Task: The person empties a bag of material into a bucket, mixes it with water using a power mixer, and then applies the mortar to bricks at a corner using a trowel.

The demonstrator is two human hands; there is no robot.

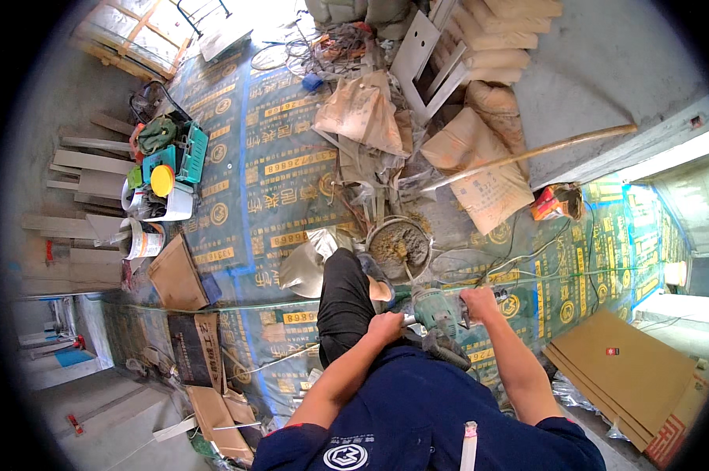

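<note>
Mix (391,243) lies in the bucket (427,235), which stands on the floor (237,184). The left hand (385,325) is wrapped firmly around the left side of the mixer (437,311), the right hand (478,302) around its right side; a thin shaft (408,272) crosses the bucket's near edge into the mix. Loading looks done, while blending seems only partway: the surface reads lumpy and uneven, with smoothness apparently left to reach. Whether the shaft is turning, I cannot tell. Sacks (480,177) lie beyond, toward the floor's far right edge.
</note>
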